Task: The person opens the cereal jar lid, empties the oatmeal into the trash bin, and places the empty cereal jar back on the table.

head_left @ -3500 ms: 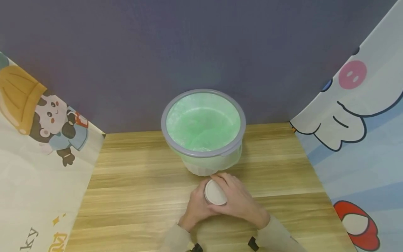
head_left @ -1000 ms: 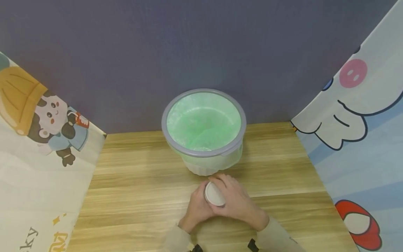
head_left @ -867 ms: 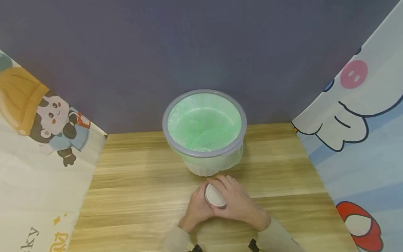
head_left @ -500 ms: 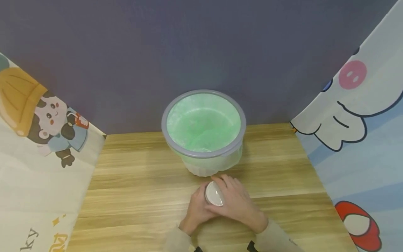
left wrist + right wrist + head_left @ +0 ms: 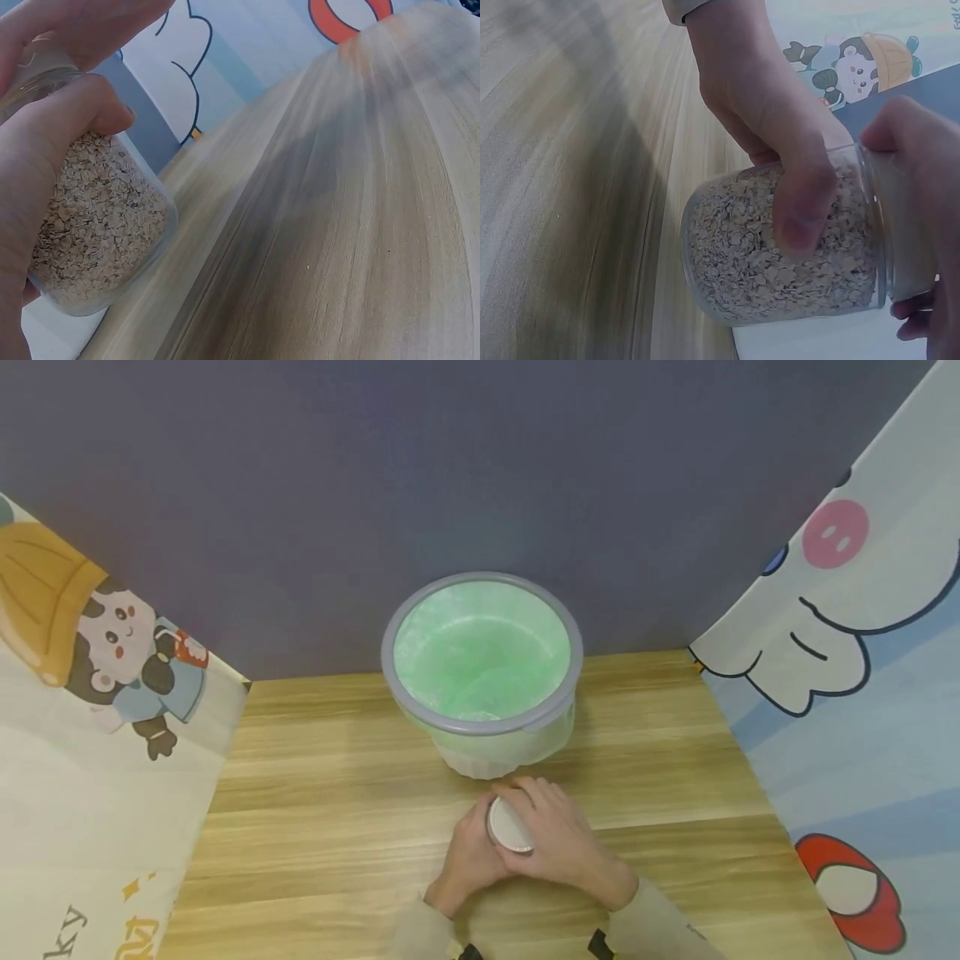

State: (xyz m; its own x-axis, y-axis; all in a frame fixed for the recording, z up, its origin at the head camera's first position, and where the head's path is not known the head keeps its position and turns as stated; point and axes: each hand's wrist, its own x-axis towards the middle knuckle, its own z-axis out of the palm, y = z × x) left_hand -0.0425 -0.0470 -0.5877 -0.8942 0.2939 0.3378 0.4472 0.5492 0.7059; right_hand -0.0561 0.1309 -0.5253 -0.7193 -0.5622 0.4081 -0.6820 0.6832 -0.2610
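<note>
A clear glass jar filled with rolled oats is in both wrist views, capped by a whitish lid. My left hand wraps the jar's body, its thumb lying along the glass. Over the lid curls my right hand, its fingers round the rim and covering the right part of the top. In the head view the hands hide the jar's body below the lid. I cannot tell whether the jar's base touches the table.
A round green tub with a grey rim stands just beyond the hands on the wooden table. Behind it rises a dark grey panel. Cartoon-printed sheets flank the table on both sides.
The right hand's fingers have shifted back and forth round the lid, now turned further to the left than half a second ago. The left hand and the tub stay in place.
</note>
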